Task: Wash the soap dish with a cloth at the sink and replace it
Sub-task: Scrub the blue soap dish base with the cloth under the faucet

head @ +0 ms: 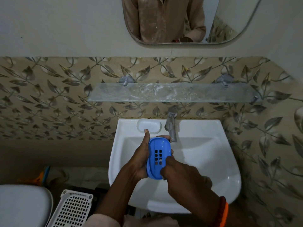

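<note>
Right hand, with fingers curled on it, and left hand clasp the blue oval slotted plastic soap dish over the white ceramic sink; no writing is legible.

No text, label, brand, number or sign can be read on anything here.

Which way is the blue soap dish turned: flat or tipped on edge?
Tipped: the soap dish is held steeply over the sink, its slotted face towards the camera, gripped by the left hand.
</note>
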Action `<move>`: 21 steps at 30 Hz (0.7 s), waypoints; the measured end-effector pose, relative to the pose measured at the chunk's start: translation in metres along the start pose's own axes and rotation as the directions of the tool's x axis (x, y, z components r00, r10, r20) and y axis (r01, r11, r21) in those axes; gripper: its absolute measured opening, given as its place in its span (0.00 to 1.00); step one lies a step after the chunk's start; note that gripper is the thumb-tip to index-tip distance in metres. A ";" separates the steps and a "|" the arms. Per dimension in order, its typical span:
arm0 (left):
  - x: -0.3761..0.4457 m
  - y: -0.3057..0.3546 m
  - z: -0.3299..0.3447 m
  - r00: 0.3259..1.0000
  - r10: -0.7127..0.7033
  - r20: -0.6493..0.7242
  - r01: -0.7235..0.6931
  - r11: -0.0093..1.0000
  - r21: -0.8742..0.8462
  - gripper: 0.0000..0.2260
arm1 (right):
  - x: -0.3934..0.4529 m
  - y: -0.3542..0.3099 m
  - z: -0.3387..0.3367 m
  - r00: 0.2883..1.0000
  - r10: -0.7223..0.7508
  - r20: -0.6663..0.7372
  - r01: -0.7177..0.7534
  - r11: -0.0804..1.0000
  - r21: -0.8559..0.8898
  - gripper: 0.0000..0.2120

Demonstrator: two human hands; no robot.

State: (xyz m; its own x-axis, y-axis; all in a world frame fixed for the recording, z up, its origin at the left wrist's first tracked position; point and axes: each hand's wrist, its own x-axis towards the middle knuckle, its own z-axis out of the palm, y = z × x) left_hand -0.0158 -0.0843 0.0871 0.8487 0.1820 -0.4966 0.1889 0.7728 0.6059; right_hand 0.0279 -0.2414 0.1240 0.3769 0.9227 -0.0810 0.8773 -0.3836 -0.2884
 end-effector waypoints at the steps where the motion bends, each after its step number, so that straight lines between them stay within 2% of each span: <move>1: 0.001 0.002 0.002 1.000 0.010 0.004 -0.010 1.000 0.009 0.39 | 0.000 -0.005 0.000 1.000 -0.003 -0.013 0.003 1.000 -0.008 0.11; 3: 0.001 0.003 0.005 1.000 0.031 0.002 -0.031 0.999 0.015 0.40 | 0.002 -0.011 0.001 1.000 0.023 -0.020 -0.022 1.000 0.020 0.12; 6: 0.001 0.004 0.005 0.996 0.087 -0.027 -0.087 0.996 -0.011 0.40 | 0.005 -0.014 0.006 0.992 0.121 -0.027 -0.105 0.934 0.340 0.09; 8: 0.001 0.005 0.003 0.993 0.113 -0.034 -0.114 0.993 -0.014 0.39 | 0.006 -0.017 0.008 0.996 0.074 -0.048 -0.046 0.900 0.433 0.08; 10: -0.002 0.005 0.003 0.994 0.103 -0.040 -0.104 0.995 -0.012 0.39 | 0.003 -0.014 0.010 0.999 0.037 -0.038 -0.022 0.938 0.346 0.09; 12: -0.004 0.005 0.002 0.995 0.092 -0.038 -0.092 0.996 -0.009 0.39 | -0.001 -0.009 0.009 0.998 0.026 -0.054 -0.020 0.993 0.115 0.10; 15: -0.004 0.007 0.000 0.996 0.082 -0.041 -0.081 0.996 0.027 0.39 | 0.001 0.005 0.001 0.994 -0.018 -0.111 0.012 0.999 -0.053 0.10; 18: -0.004 0.006 0.001 0.996 0.059 -0.070 -0.053 0.994 0.096 0.40 | 0.011 0.011 -0.010 0.974 -0.089 -0.207 0.066 0.991 -0.116 0.09; 21: -0.006 0.006 0.003 0.994 0.054 -0.097 -0.044 0.993 0.110 0.40 | 0.014 0.009 -0.015 0.970 -0.045 -0.241 0.030 0.997 -0.065 0.07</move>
State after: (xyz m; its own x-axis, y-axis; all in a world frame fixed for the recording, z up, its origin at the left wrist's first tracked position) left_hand -0.0181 -0.0828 0.0950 0.8058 0.2818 -0.5208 0.2046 0.6928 0.6915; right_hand 0.0454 -0.2325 0.1342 0.3977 0.9027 0.1641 0.9056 -0.3575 -0.2282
